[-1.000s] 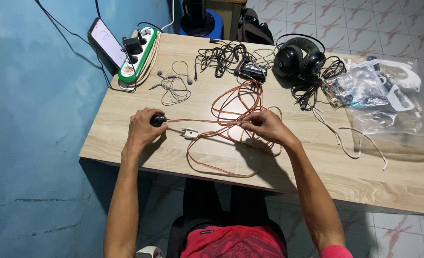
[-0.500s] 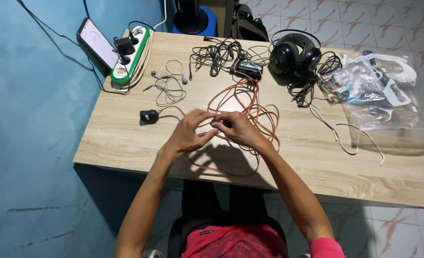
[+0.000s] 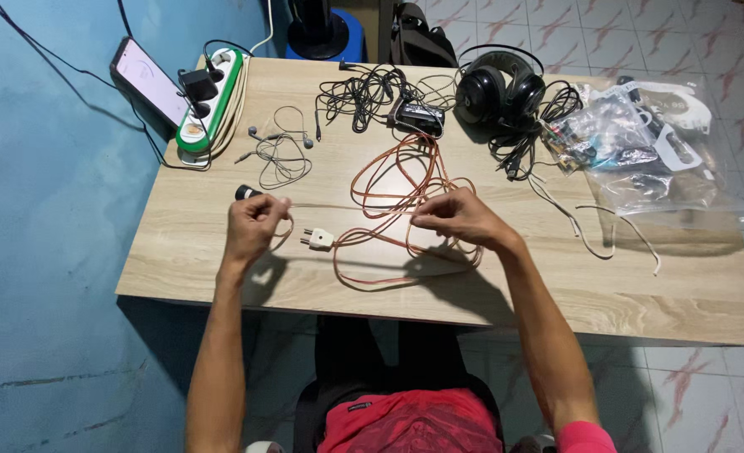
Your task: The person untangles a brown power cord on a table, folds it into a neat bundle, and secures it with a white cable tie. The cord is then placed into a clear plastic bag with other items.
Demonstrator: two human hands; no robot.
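A tangled copper-coloured cable (image 3: 399,186) lies in loops on the wooden table (image 3: 506,277). One end carries a black lamp socket (image 3: 244,192), the other a white two-pin plug (image 3: 318,239). My left hand (image 3: 252,226) pinches the cable just right of the socket. My right hand (image 3: 460,218) grips the cable at the loops, and a straight stretch runs taut between the two hands. The plug rests on the table between them.
At the back left stand a green-and-white power strip (image 3: 205,104) and a phone (image 3: 150,84) leaning on the blue wall. Grey earphones (image 3: 281,153), black cables (image 3: 364,92), black headphones (image 3: 496,91) and clear plastic bags (image 3: 640,155) fill the back and right.
My hands were together over the loops; the left has moved out to the socket end, stretching a length of cable straight. The plug is uncovered again.
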